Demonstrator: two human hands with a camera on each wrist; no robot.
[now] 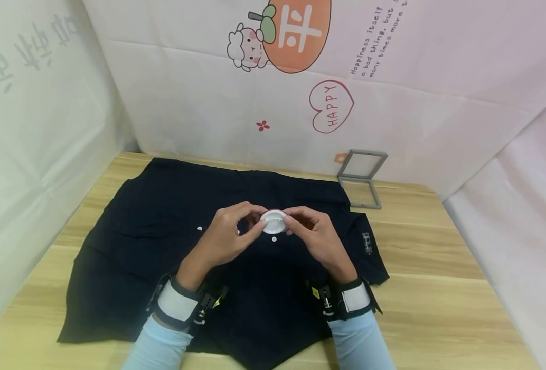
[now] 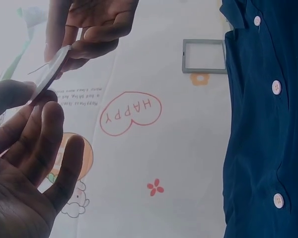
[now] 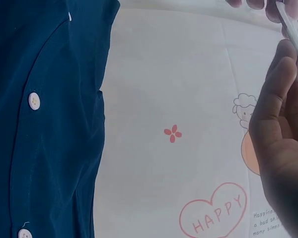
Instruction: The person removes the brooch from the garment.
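Both hands hold a round pin badge (image 1: 274, 222) over the dark navy shirt (image 1: 162, 205), its white back turned up and a red edge on the far side. On the left side of the badge, my left hand (image 1: 228, 231) pinches the rim between thumb and fingers. The opposite rim is pinched by my right hand (image 1: 316, 234). Seen edge-on in the left wrist view, the badge (image 2: 52, 74) has a thin pin standing out from its back. A white shirt button (image 1: 274, 239) shows just below the badge. The badge's front face is hidden.
The shirt lies spread on a wooden table (image 1: 430, 308), with several white buttons along its placket. At the back right stands a grey hinged frame (image 1: 359, 177), folded open. White printed cloth (image 1: 185, 92) hangs behind and on both sides of the table.
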